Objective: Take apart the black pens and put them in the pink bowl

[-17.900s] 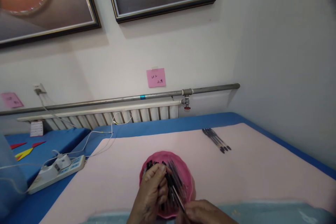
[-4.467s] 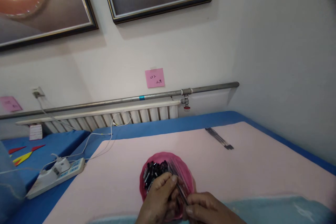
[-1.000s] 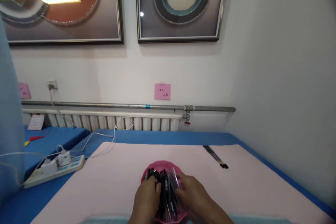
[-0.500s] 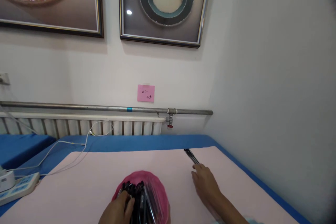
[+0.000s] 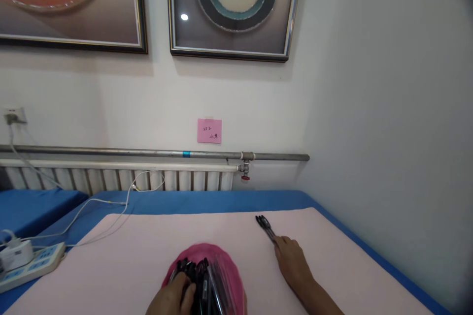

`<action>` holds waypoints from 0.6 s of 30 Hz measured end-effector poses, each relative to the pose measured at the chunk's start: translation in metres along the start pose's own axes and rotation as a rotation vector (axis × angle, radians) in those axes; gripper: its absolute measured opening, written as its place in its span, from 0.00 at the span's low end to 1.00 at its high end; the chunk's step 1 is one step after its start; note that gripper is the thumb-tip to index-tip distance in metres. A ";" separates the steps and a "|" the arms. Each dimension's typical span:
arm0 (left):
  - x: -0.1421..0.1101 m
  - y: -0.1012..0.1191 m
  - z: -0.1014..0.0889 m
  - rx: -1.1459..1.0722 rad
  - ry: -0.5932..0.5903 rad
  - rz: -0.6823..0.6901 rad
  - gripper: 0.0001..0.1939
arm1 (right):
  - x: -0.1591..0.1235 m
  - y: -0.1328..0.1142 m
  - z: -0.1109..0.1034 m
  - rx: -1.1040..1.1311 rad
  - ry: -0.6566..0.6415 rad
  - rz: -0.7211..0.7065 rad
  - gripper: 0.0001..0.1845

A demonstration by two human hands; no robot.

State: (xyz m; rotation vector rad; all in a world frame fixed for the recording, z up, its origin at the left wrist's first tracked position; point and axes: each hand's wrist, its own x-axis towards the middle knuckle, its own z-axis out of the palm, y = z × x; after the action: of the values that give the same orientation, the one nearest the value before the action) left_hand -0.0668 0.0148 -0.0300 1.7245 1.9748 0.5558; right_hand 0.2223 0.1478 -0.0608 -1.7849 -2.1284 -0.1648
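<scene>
A round pink basket point(image 5: 239, 280) stands at the lower middle of the view, full of black-capped pens with clear barrels point(image 5: 205, 285). My left hand point(image 5: 173, 295) reaches into its left side, with thumb and fingers closed around some of the pens; its fingertips are partly hidden among them. To the right of the basket, my right hand point(image 5: 293, 263) is wrapped round a small bunch of pens point(image 5: 265, 225). Their black ends point away from me to the upper left, low over the pink sheet point(image 5: 140, 261).
The pink sheet lies on a blue bed-like surface point(image 5: 221, 202). At the left is a white power strip point(image 5: 46, 259) with a plugged-in adapter and a white cable point(image 5: 127, 197). Behind run a radiator point(image 5: 185, 180) and a pipe with a red-handled valve point(image 5: 245, 177).
The bunch of pens in my right hand has come slightly left and closer to me, and its fingers look more closed. My left hand stays in the basket. The whole view has shifted a little.
</scene>
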 end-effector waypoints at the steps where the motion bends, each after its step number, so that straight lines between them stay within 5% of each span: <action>1: -0.002 0.003 -0.001 0.002 0.009 -0.002 0.12 | -0.007 -0.008 0.001 0.010 -0.011 -0.025 0.15; 8: -0.008 0.011 -0.001 -0.047 0.057 -0.009 0.11 | -0.046 -0.051 -0.002 0.051 -0.032 -0.093 0.14; 18: -0.005 0.008 0.003 -0.420 0.142 0.041 0.11 | -0.045 -0.055 -0.014 0.216 0.076 -0.036 0.15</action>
State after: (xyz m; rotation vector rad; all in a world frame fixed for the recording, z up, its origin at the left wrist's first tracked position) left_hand -0.0584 0.0109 -0.0272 1.4965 1.7559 1.0494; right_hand 0.1781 0.0907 -0.0557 -1.5931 -2.0409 -0.0111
